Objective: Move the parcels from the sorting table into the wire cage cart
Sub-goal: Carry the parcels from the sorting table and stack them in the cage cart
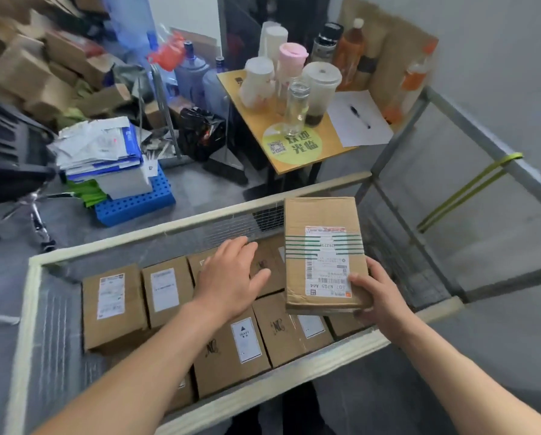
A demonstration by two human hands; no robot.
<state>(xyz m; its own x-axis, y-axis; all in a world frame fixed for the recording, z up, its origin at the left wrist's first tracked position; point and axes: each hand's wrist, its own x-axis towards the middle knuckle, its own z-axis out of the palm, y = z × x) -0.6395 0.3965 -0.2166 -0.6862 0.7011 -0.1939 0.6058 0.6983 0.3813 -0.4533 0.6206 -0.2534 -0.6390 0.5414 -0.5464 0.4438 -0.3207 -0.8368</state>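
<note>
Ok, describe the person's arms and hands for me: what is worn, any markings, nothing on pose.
Both arms are bare as far as the frame shows: no sleeve on the left forearm or the right forearm. The left hand and right hand wear no gloves. No watch, band, ring or marking shows on either.

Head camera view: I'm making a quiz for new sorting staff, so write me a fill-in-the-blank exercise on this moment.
1. The right hand grips a brown cardboard parcel whose stripes are ____.
2. The left hand, fingers straight over the labelled brown boxes in the wire cage cart, holds ____.
3. On the small yellow wooden table, a black ____ lies on the white paper sheet.
Missing words: green; nothing; pen.
</note>
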